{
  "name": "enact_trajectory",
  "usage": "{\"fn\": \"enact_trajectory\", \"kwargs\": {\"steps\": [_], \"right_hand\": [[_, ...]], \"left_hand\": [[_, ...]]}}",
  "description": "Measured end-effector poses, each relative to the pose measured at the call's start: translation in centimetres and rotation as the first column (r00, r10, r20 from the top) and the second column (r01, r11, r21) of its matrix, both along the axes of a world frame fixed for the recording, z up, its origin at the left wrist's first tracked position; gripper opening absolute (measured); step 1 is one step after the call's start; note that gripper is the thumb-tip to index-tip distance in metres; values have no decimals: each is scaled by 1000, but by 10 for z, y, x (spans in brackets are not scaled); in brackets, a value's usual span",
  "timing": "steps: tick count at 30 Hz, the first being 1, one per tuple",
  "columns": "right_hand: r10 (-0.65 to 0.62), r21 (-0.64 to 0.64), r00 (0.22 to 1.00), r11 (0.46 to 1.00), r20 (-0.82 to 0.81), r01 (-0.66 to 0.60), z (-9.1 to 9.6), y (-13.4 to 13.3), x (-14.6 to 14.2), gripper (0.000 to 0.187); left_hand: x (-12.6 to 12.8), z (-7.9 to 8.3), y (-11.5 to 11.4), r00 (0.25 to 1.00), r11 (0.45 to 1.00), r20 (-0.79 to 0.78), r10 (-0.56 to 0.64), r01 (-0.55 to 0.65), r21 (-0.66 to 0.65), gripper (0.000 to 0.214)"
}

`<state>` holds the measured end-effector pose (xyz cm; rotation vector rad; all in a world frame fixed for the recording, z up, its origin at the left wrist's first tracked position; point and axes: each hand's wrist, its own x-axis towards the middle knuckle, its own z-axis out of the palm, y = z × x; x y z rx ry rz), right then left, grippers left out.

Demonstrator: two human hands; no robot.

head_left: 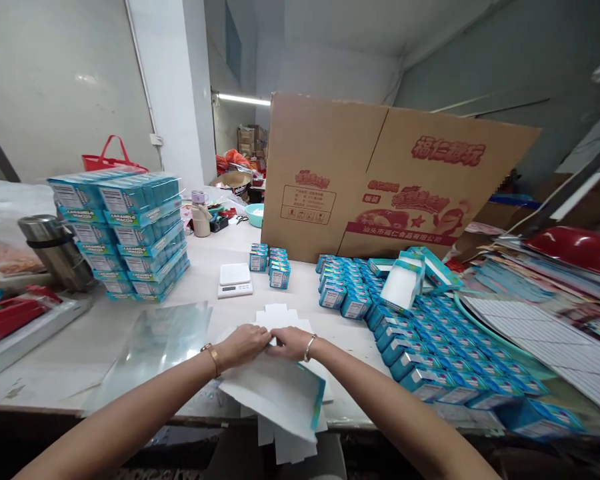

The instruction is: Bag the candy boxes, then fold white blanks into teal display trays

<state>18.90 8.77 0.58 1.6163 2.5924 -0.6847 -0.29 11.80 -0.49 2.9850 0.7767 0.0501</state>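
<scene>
My left hand (pixel 247 345) and my right hand (pixel 291 343) meet over the near middle of the table. Both are closed, fingertips pinching the far edge of a carton blank (pixel 275 393), white inside with a teal printed edge at the right. The blank is partly opened out and tilts down toward me. Beneath it and beyond the hands show more flat white blanks (pixel 277 313) with tabbed edges. To the left of my left hand lie clear plastic sheets (pixel 165 333). Rows of small teal boxes (pixel 430 347) stand to the right of my right arm.
Film-wrapped teal packs (pixel 145 233) are stacked at the left beside a steel thermos (pixel 55 250). A white digital scale (pixel 235 280) sits beyond the hands, near a few small boxes (pixel 279 273). A large cardboard carton (pixel 360 180) walls off the back. Opened display boxes (pixel 403 283) lie atop the rows.
</scene>
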Motion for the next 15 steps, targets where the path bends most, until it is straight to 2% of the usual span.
{"fn": "enact_trajectory", "kwargs": {"steps": [2, 4, 5, 7, 9, 12, 14, 15], "right_hand": [[-68, 8, 977, 997, -201, 71, 2, -1, -1, 49], [-161, -28, 923, 986, -349, 161, 2, -3, 0, 67], [-207, -49, 891, 978, -404, 204, 0, -4, 2, 75], [-281, -59, 833, 956, -476, 289, -6, -9, 2, 84], [-333, -47, 799, 932, -501, 359, -16, -15, -1, 84], [-375, -69, 799, 918, -469, 391, -37, -26, -9, 78], [-379, -105, 782, 920, -494, 378, -50, -33, -12, 77], [-380, -125, 751, 918, -541, 375, -55, -35, -12, 76]], "left_hand": [[7, 19, 7, 991, 1000, 131, 6, -8, 15, 14], [8, 32, 12, 923, 995, 374, 89, -96, 0, 30], [6, 35, 13, 835, 984, 523, 172, -175, -43, 40], [-1, 30, 10, 547, 918, 749, 374, -335, -214, 53], [-8, 15, -1, 269, 816, 802, 534, -414, -404, 58], [-17, -11, -25, 40, 700, 753, 657, -403, -590, 67], [-24, -19, -38, -108, 653, 715, 691, -332, -681, 66], [-28, -21, -43, -184, 641, 696, 694, -283, -714, 64]]}}
